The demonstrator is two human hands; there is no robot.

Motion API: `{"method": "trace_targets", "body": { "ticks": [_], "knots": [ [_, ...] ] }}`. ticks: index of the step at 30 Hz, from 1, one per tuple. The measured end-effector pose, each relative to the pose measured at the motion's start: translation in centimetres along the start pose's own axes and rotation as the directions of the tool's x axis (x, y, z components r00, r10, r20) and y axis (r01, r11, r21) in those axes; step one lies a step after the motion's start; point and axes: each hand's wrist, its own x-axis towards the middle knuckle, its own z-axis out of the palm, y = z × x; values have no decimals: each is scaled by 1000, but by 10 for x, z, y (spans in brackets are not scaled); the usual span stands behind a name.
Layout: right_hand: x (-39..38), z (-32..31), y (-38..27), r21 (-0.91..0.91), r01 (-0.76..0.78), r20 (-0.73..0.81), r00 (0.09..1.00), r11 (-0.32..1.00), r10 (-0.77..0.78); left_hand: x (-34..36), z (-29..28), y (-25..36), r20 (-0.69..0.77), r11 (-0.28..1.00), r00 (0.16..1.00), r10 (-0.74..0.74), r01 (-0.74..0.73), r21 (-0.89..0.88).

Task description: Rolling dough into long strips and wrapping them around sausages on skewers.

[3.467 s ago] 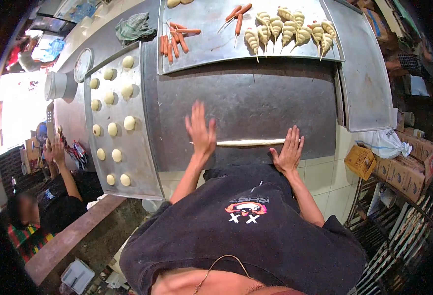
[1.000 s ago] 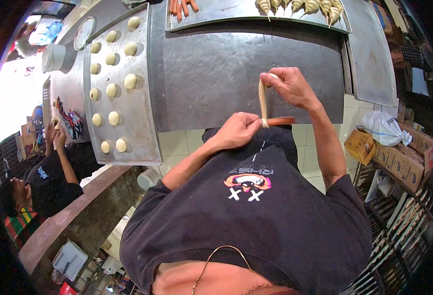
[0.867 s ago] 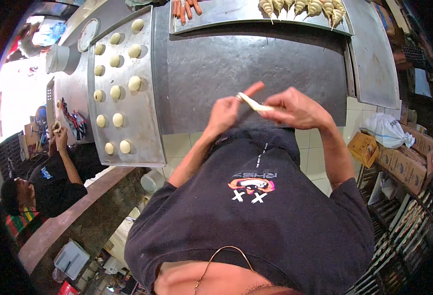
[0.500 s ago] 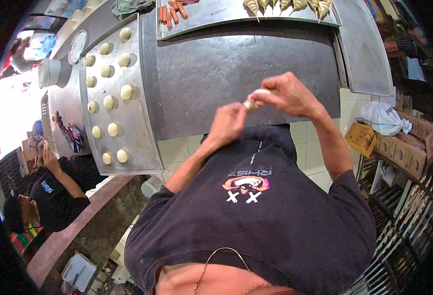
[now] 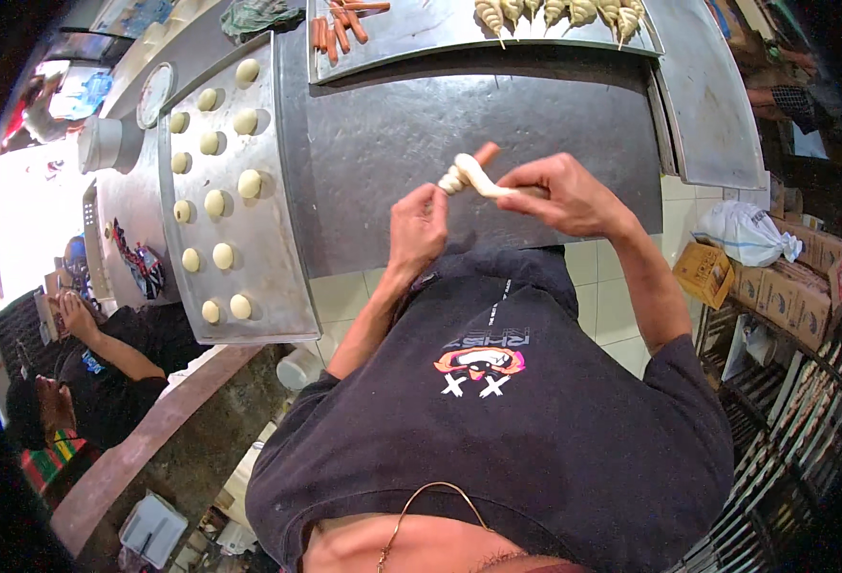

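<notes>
My left hand (image 5: 419,227) is closed on the lower end of a sausage (image 5: 487,153) wound with pale dough (image 5: 449,180); whether it grips a stick there I cannot tell. My right hand (image 5: 562,196), fingers pinched, holds the free end of the dough strip, which loops over the sausage toward it. Both hands are above the dark metal worktop (image 5: 373,124). A tray (image 5: 411,53) at the back bears bare sausages (image 5: 340,29) and several dough-wrapped sausages on sticks (image 5: 554,19). To the left, a long tray (image 5: 277,229) carries several dough balls (image 5: 249,181).
A co-worker (image 5: 106,372) handles something at the far left. A white bucket (image 5: 96,143) and green cloth (image 5: 258,19) are at the back left. At the right stand a metal sheet (image 5: 703,115), white sack (image 5: 741,234), cardboard boxes (image 5: 793,296), yellow crate (image 5: 703,272) and racks (image 5: 774,420).
The dough lay rolled flat under both hands; afterwards a sausage appeared in the hands. More coils now circle it, and it has tilted upward, with my left hand lower left of it.
</notes>
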Motion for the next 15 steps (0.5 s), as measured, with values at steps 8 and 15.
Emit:
{"method": "trace_targets", "body": {
  "ticks": [8, 15],
  "knots": [
    [11, -16, 23, 88, -99, -47, 994, 991, 103, -13, -14, 21, 505, 981, 841, 193, -172, -89],
    [-8, 6, 17, 487, -72, 55, 997, 870, 52, -7, -14, 1, -80, 987, 995, 62, -73, -142]
  ]
}}
